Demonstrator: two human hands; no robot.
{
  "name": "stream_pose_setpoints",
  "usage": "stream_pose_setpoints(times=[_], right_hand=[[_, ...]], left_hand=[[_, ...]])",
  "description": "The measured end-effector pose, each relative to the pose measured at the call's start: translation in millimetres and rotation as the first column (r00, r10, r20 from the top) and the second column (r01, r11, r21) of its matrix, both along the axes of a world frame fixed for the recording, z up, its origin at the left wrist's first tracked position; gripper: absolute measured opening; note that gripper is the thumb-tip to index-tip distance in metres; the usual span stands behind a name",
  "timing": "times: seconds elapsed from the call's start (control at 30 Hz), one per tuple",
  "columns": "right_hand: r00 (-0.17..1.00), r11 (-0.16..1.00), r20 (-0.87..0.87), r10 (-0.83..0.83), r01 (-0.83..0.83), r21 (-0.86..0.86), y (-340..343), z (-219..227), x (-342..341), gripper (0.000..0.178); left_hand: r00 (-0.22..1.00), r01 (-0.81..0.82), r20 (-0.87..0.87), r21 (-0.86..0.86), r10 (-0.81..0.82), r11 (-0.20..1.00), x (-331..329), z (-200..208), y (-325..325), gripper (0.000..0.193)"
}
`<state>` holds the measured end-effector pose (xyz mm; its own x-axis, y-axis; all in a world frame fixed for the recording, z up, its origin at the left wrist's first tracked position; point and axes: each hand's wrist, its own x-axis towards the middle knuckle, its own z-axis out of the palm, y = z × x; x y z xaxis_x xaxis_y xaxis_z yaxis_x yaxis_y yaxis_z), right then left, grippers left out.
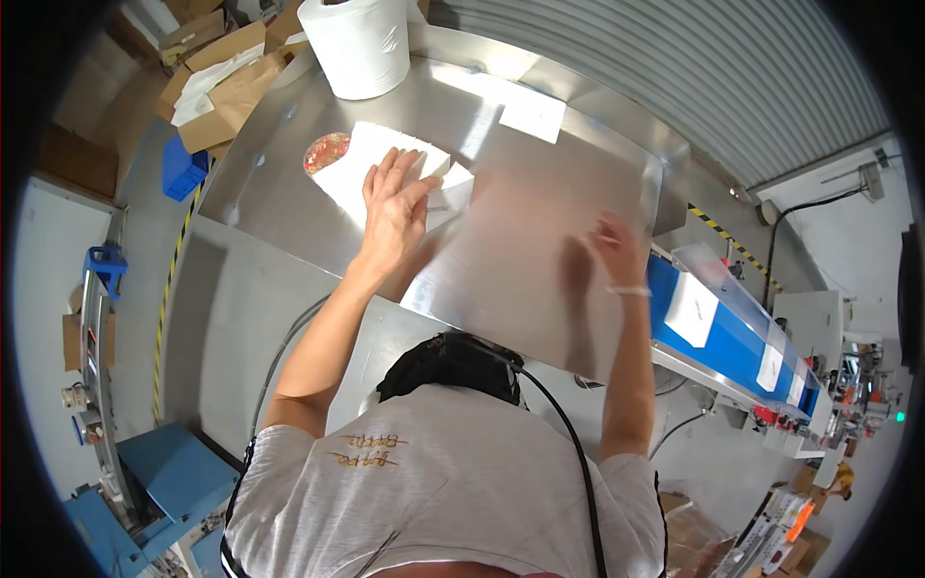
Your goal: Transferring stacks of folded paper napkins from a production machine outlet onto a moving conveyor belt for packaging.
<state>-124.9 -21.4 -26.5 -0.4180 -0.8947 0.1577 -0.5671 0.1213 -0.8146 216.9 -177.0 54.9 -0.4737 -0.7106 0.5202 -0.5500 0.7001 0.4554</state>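
Observation:
My left hand [393, 207] rests on a stack of white flat packets [352, 183] at the left of the steel table [520, 279]. Its fingers are stretched over the top, and the thumb side lies by a white packet [453, 197] at the stack's right end. Against the stack's far left side sits a round, red-speckled thing [326, 152], its kind unclear. My right hand [617, 249] hovers over the table's right part, near the conveyor. Motion smears its fingers, and no held thing can be made out.
A big white roll [361, 48] stands at the table's back left, and a white sheet [533, 114] lies farther right. At the right runs a blue conveyor belt [665, 299] carrying several white packets [692, 310]. Cardboard boxes [226, 87] and a blue bin [181, 169] are left of the table.

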Motion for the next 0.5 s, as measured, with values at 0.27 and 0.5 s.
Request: stream_pose_setpoints(times=[0.27, 0.5], right_hand=[[0.833, 0.835, 0.059, 0.550, -0.550, -0.016, -137.0, 20.9, 120.2, 0.050], [0.891, 0.998, 0.449, 0.063, -0.045, -0.051, -55.2, 8.2, 79.3, 0.037]], left_hand=[[0.988, 0.029, 0.148, 0.094, -0.043, 0.995, -2.7, 11.4, -4.8, 0.042], [0.994, -0.036, 0.104, -0.034, 0.039, 0.999, 15.3, 1.6, -20.1, 0.040]])
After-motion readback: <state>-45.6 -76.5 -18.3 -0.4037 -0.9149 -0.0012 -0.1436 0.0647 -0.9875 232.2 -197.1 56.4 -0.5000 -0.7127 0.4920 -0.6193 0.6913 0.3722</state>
